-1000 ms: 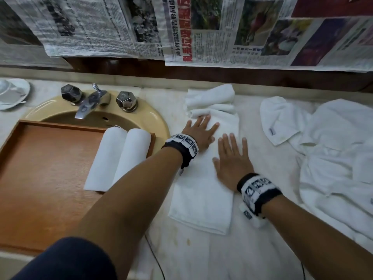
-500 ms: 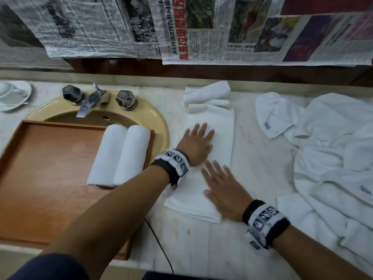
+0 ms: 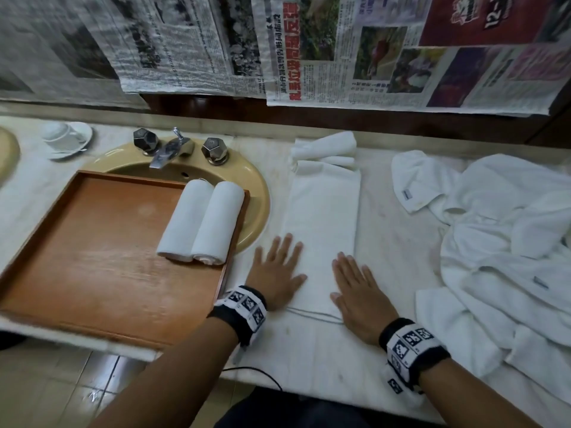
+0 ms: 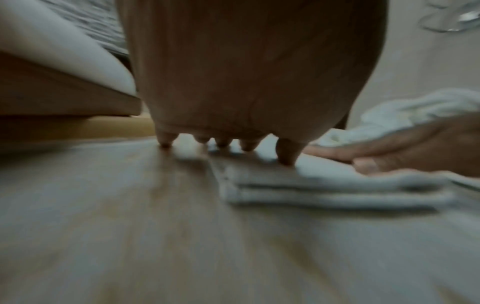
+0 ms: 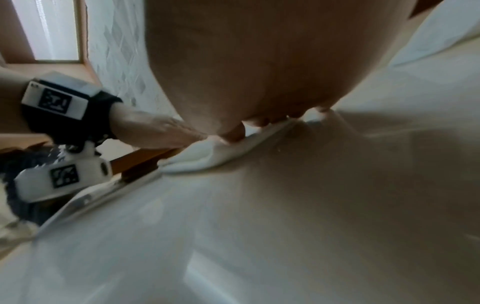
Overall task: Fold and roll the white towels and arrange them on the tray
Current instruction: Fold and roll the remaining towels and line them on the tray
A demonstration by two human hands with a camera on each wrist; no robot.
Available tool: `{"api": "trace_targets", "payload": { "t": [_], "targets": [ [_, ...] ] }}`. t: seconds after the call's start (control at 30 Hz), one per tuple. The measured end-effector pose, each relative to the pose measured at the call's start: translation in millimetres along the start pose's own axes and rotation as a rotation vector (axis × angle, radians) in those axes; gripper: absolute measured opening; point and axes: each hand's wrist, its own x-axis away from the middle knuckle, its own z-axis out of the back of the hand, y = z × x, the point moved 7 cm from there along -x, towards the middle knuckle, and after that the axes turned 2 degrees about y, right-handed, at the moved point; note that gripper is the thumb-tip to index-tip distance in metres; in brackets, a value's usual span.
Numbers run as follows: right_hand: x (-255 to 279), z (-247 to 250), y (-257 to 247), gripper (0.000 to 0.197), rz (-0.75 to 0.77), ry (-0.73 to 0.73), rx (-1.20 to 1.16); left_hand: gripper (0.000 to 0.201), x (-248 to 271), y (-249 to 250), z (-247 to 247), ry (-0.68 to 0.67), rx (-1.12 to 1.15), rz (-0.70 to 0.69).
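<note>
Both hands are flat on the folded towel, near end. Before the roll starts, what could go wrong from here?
1. The folded towel shows stacked layers at its near edge; under flat palms, left hand and right hand, they may slip and roll unevenly.
2. Its far end touches the small towels; rolling forward could catch them.
3. The tray overhangs the counter edge, so placing a third roll beside the two rolled towels could tip it.

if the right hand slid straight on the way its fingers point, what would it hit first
Nothing stands in the way at first: the right hand would slide along the flat folded white towel. The first obstacle looks to be the small bunched white cloth at its far end, though depth is unclear.
</note>
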Motion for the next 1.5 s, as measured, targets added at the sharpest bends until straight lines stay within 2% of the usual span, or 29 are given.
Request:
{"api": "trace_targets", "payload": {
  "t": [0.07, 0.1, 0.17, 0.2, 0.27, 0.3, 0.33, 0.4, 0.47, 0.53, 0.6, 0.7, 0.83, 0.9, 1.0, 1.07, 1.2, 1.33, 1.43, 1.47, 1.5],
  "targets": [
    [4, 4, 13, 0.068, -0.100, -0.035, 0.029, 0.069, 6, -15, 10, 0.001, 0.047, 0.114],
    [8, 9, 16, 0.066, -0.136, -0.035, 0.050, 0.069, 10, -14, 16, 0.036, 0.051, 0.109],
    [14, 17, 16, 0.062, -0.149, 0.021, 0.073, 0.066, 21, 1, 30, 0.146, 0.081, 0.006],
    [17, 24, 10, 0.059, -0.115, 0.095, 0.044, 0.062, 28, 12, 35, 0.197, 0.106, -0.074],
    [26, 37, -7, 0.048, 0.011, 0.267, -0.044, 0.040, 40, 29, 38, 0.239, 0.148, -0.223],
    [29, 38, -17, 0.043, 0.087, 0.313, -0.086, 0.029, 44, 35, 37, 0.235, 0.159, -0.271],
    [32, 36, -26, 0.040, 0.150, 0.294, -0.130, 0.024, 47, 38, 34, 0.222, 0.160, -0.303],
    [35, 23, -38, 0.041, 0.228, 0.207, -0.156, 0.033, 49, 40, 28, 0.181, 0.117, -0.352],
    [36, 17, -41, 0.035, 0.237, 0.182, -0.136, 0.044, 51, 43, 21, 0.164, 0.067, -0.397],
    [36, 19, -41, 0.019, 0.235, 0.266, -0.124, 0.044, 53, 47, 16, 0.176, 0.029, -0.450],
    [35, 22, -44, 0.009, 0.245, 0.343, -0.100, 0.034, 52, 47, 14, 0.221, 0.011, -0.476],
    [33, 22, -42, 0.009, 0.173, 0.370, -0.170, 0.014, 49, 43, 18, 0.296, 0.064, -0.452],
    [22, 25, -29, 0.012, -0.063, 0.278, -0.356, 0.018, 41, 38, 24, 0.253, 0.141, -0.329],
    [17, 28, -29, 0.011, -0.123, 0.219, -0.400, 0.019, 35, 38, 26, 0.231, 0.181, -0.241],
    [12, 27, -26, 0.011, -0.179, 0.207, -0.410, 0.019, 27, 41, 27, 0.198, 0.195, -0.139],
    [13, 31, -28, 0.016, -0.155, 0.264, -0.325, 0.021, 24, 40, 29, 0.201, 0.259, -0.069],
    [15, 34, -53, 0.031, 0.075, 0.279, 0.059, 0.015, 22, 39, 31, 0.227, 0.288, 0.022],
    [14, 30, -55, 0.029, 0.106, 0.226, 0.129, 0.011, 22, 39, 32, 0.275, 0.087, -0.003],
    [8, 32, -50, 0.030, 0.088, 0.199, 0.047, 0.005, 25, 48, 36, 0.289, -0.049, -0.168],
    [7, 36, -52, 0.030, 0.092, 0.204, 0.031, 0.007, 28, 53, 35, 0.258, -0.079, -0.228],
    [5, 40, -53, 0.027, 0.098, 0.207, 0.007, 0.018, 29, 55, 33, 0.240, -0.106, -0.268]
  ]
}}
